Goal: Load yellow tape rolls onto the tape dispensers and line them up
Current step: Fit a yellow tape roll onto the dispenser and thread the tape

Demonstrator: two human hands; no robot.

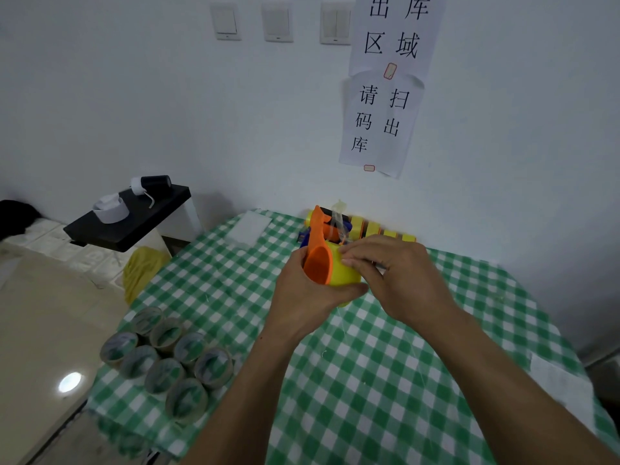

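1. The left hand (pixel 302 293) is closed around the orange dispenser (pixel 318 260), held above the table (pixel 369 397).
2. The yellow tape roll (pixel 347 275) sits on that dispenser, between both hands. The right hand (pixel 399 280) pinches its top edge.
3. Beyond the hands, loaded dispensers (pixel 382 229) line the wall.
4. Clear rolls (pixel 167 364) cluster left of the left hand.

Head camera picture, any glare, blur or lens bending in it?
Head view: a bright light reflection glares on the glossy floor; the cardboard-cored rolls at the table corner look smeared; wide-angle distortion tilts the wall switches and paper signs; the orange dispenser at centre is sharp; lighting is soft.
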